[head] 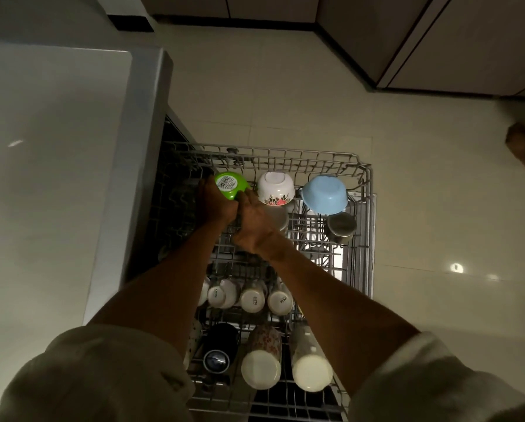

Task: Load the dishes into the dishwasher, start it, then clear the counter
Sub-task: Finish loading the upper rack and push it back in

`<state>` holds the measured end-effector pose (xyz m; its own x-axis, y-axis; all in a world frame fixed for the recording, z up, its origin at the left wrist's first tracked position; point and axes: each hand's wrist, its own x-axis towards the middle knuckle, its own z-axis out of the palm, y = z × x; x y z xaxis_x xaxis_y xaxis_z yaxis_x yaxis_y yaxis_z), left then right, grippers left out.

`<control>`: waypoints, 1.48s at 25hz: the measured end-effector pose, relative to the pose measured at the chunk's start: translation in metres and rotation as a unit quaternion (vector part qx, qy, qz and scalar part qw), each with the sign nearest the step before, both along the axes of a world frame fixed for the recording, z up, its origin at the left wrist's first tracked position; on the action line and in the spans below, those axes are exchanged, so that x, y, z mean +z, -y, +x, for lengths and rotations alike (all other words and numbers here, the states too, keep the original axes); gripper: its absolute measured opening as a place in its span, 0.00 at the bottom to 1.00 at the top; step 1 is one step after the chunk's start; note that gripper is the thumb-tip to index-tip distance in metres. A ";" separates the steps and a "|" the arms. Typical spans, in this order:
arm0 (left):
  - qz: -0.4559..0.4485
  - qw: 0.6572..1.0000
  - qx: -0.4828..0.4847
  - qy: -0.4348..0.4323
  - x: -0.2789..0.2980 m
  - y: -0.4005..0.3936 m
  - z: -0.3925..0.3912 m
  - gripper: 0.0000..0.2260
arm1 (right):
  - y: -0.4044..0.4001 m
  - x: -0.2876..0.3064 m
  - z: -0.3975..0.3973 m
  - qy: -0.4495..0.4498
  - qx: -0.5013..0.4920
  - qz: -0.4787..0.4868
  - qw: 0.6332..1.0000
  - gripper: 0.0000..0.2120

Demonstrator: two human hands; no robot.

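The dishwasher's upper wire rack point(365, 208) is pulled out below me. At its far left a green bowl point(229, 184) lies upside down, barcode label up. My left hand point(215, 202) grips its near left side. My right hand point(253, 222) touches its near right edge, fingers curled. Beside it to the right sit a white floral bowl point(275, 187) and a light blue bowl point(324, 194), both inverted. A steel cup point(341, 226) stands behind the blue bowl. Several white mugs point(253, 298) lie in a row nearer me.
The white dishwasher top point(54, 166) rises on the left. A dark cup point(217, 357) and two tall bottles point(311, 367) lie in the rack's near end. Tiled floor point(437, 208) spreads to the right, with cabinet fronts point(437, 41) at the far side.
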<state>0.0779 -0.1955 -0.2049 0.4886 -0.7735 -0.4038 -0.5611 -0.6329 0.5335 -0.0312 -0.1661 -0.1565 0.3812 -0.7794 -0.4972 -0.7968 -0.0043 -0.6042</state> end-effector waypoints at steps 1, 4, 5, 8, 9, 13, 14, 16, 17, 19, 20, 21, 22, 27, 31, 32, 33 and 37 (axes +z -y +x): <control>0.010 1.000 0.004 -0.008 -0.003 0.000 0.001 0.39 | 0.000 -0.002 0.001 0.007 -0.002 0.004 1.000 0.45; 0.016 0.999 0.009 -0.032 -0.012 -0.002 0.004 0.41 | 0.002 -0.010 0.000 0.028 0.000 0.025 0.999 0.42; 0.015 0.999 0.002 -0.035 -0.009 -0.003 0.004 0.40 | 0.003 -0.011 0.001 0.032 0.001 0.028 0.999 0.41; 0.002 0.999 -0.031 -0.027 -0.006 -0.002 0.005 0.38 | 0.004 -0.015 0.003 0.037 -0.006 0.031 0.999 0.39; -0.007 0.999 -0.028 -0.029 -0.007 -0.002 0.005 0.36 | 0.004 -0.016 0.003 0.036 -0.006 0.031 0.999 0.39; -0.049 0.999 -0.014 -0.010 -0.007 -0.016 0.006 0.27 | -0.002 -0.024 0.008 0.008 0.001 0.020 1.000 0.37; -0.048 0.998 -0.032 -0.010 -0.006 -0.024 0.007 0.28 | -0.002 -0.026 0.011 -0.001 0.011 0.019 1.000 0.39; -0.057 0.996 -0.075 0.006 -0.001 -0.037 0.005 0.27 | -0.002 -0.034 0.014 -0.020 0.031 0.026 0.999 0.42; -0.055 0.993 -0.099 0.018 -0.003 -0.043 0.005 0.26 | -0.002 -0.036 0.015 -0.029 0.039 0.026 0.998 0.43; -0.046 0.987 -0.143 0.054 -0.005 -0.049 0.006 0.27 | -0.001 -0.033 0.013 -0.044 0.051 0.024 0.997 0.44; -0.040 0.978 -0.189 0.074 -0.009 -0.052 0.007 0.28 | -0.001 -0.032 0.012 -0.047 0.056 0.019 0.997 0.44; -0.025 0.968 -0.232 0.087 -0.012 -0.050 0.011 0.30 | -0.001 -0.033 0.010 -0.049 0.060 0.014 0.997 0.44; -0.050 0.967 -0.241 0.072 -0.018 -0.047 0.017 0.32 | -0.001 -0.033 0.009 -0.051 0.066 0.007 0.997 0.44; -0.058 0.990 -0.104 -0.073 -0.033 -0.048 0.024 0.33 | -0.010 -0.029 0.010 -0.038 0.073 -0.009 0.997 0.41; 0.004 0.985 -0.169 0.021 0.011 -0.065 -0.007 0.34 | -0.029 -0.006 -0.011 -0.007 0.039 -0.036 0.999 0.38; 0.008 0.986 -0.165 0.023 0.016 -0.069 -0.012 0.34 | -0.036 0.001 -0.019 0.000 0.033 -0.042 0.999 0.37; -0.009 0.986 -0.167 0.026 0.019 -0.076 -0.018 0.34 | -0.044 0.007 -0.028 0.001 0.032 -0.049 0.998 0.36; -0.032 0.975 -0.218 -0.013 0.038 -0.117 -0.054 0.33 | -0.076 0.013 -0.060 -0.055 0.051 -0.092 0.993 0.35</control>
<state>0.0244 -0.0785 -0.1672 0.0980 -0.9296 -0.3553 -0.7550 -0.3020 0.5820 -0.0916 -0.0899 -0.1435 0.4152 -0.8209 -0.3921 -0.8471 -0.1918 -0.4956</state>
